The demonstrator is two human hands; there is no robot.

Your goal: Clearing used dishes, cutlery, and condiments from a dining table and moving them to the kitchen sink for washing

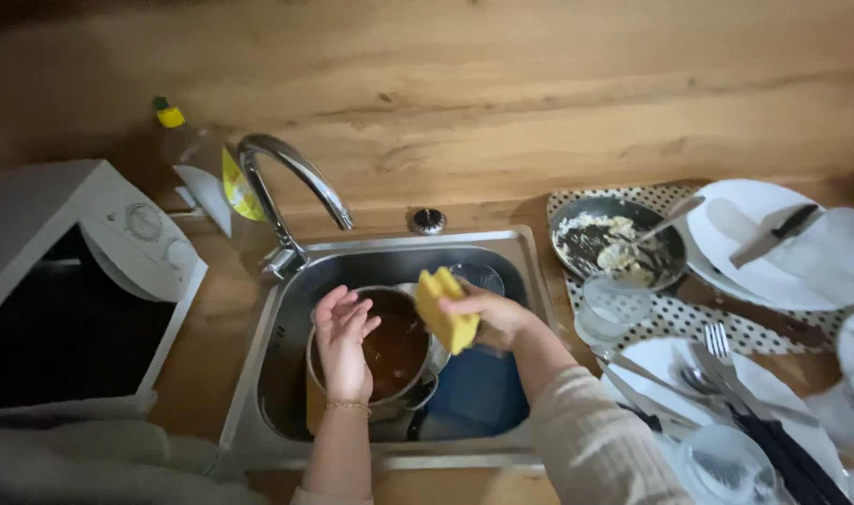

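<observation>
From the head camera I look down into a steel sink point(287, 309) set in a wooden counter. My left hand point(343, 346) hovers over the rim of a round metal pot point(394, 351) that sits in the basin and holds brown liquid; its fingers are spread and loosely open, holding nothing. My right hand point(492, 313) pinches a yellow sponge point(446, 309) between thumb and fingers, just above the pot's right edge. The curved tap point(296, 178) arches over the basin's back left corner, with a clear bottle point(202, 164) with a yellow cap behind it. A white microwave point(118, 243) stands to the left. On the right lie a dark dirty pan point(619, 243), white plates point(773, 248), a glass point(614, 309) and a fork point(726, 355).
</observation>
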